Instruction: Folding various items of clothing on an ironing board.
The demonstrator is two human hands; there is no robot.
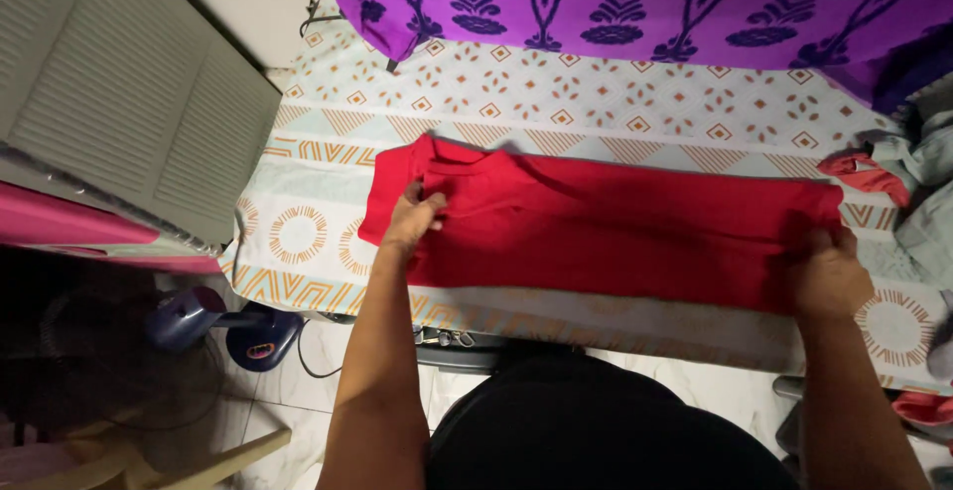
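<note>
Both arms are stretched forward from the bottom of the view, bare, spread pretty wide apart. The left hand is further out, wrist bent a bit, fingers curled down with the thumb and fingertips pinched together. The right hand sits closer in, back of the hand facing up, knuckles rounded and fingers tucked under in a closed grip. The left forearm angles inward, the right one runs nearly straight up.
</note>
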